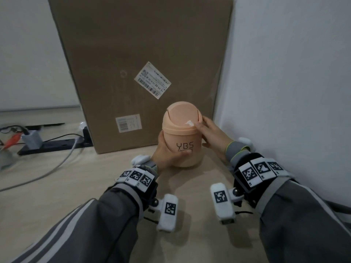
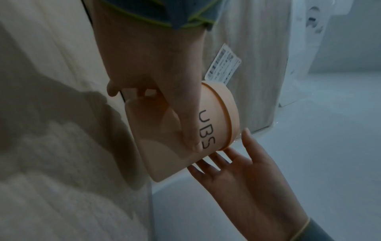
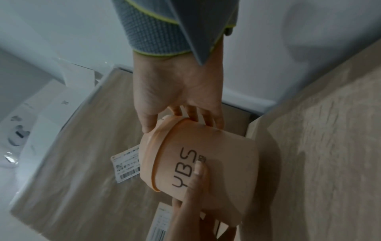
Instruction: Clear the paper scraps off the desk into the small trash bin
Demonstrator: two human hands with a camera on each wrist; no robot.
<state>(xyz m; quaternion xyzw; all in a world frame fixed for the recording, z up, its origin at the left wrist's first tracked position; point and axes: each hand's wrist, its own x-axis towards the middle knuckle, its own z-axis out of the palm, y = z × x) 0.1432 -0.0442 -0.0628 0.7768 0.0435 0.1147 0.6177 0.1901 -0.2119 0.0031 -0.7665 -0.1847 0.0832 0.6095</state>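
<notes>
Nearest the person, the left hand (image 1: 167, 154) wraps the lower body of the small trash bin (image 1: 182, 137), thumb across the front just under the printed letters and fingers curled round the far side. This grip closes round the smooth wall. The bin stands on the table (image 1: 62, 190), close in front of a cardboard box (image 1: 133, 54) and beside the wall on the right.

The right hand (image 1: 212, 135) rests on the bin's upper right side, its fingers curved over the lid band and the thumb on the band. A white paper scrap (image 1: 189, 123) lies at the edge of the swing lid (image 1: 182, 112), just beside those fingertips and not yet inside.

The bin looks like thin, light, stiff plastic with a slick surface, so it would likely tip or slide if pushed at the top unheld. The low wrap-round hold seems the right place. The scrap appears tiny, limp and nearly weightless; a fingertip pinch or a nudge through the flap should serve.

Farther left, cables (image 1: 47, 168) trail over the table.
</notes>
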